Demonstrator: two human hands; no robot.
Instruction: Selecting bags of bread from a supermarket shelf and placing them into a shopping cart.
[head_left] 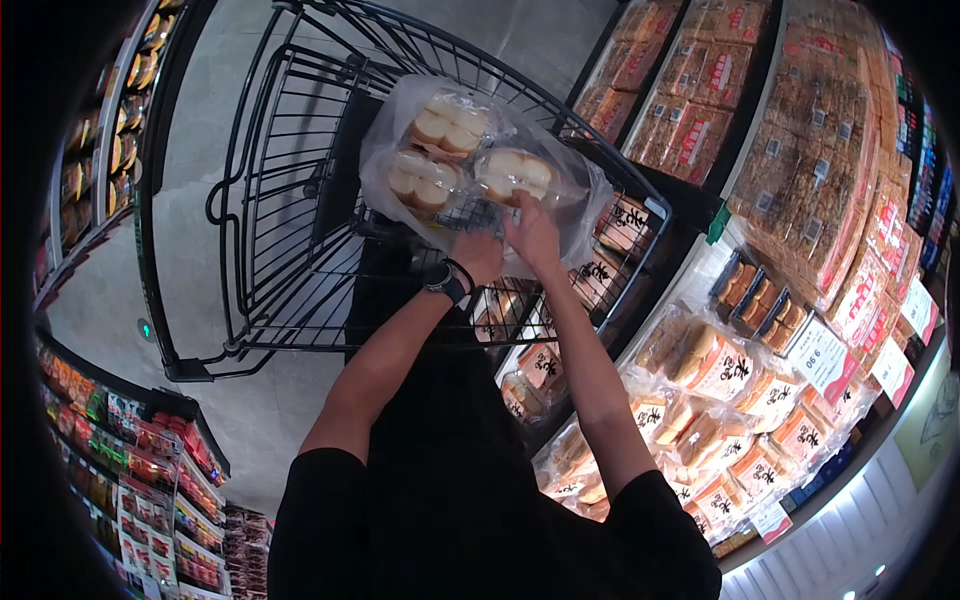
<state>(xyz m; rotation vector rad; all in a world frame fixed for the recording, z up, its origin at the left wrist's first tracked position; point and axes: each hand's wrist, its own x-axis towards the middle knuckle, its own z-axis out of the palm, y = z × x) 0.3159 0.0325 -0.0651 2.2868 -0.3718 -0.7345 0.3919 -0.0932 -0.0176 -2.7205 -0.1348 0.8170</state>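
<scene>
In a black wire shopping cart (290,170), a translucent plastic bag (385,150) holds several wrapped loaves of pale, brown-crusted bread (440,125). My right hand (530,225) is at the lower edge of the right-hand loaf (515,175), fingers bent onto its wrapping. Just left of it and a little lower, my left hand (476,256), with a dark watch on the wrist, has curled fingers in the lower part of the bag. What the left fingers hold is hidden.
Bread shelves on my right hold flat brown packages (680,130), bagged loaves (715,360), small trays (755,295) and price cards (820,355). Shelves of packaged goods (135,470) stand at lower left, more at upper left (120,130). Grey tiled floor (210,80) shows beside the cart.
</scene>
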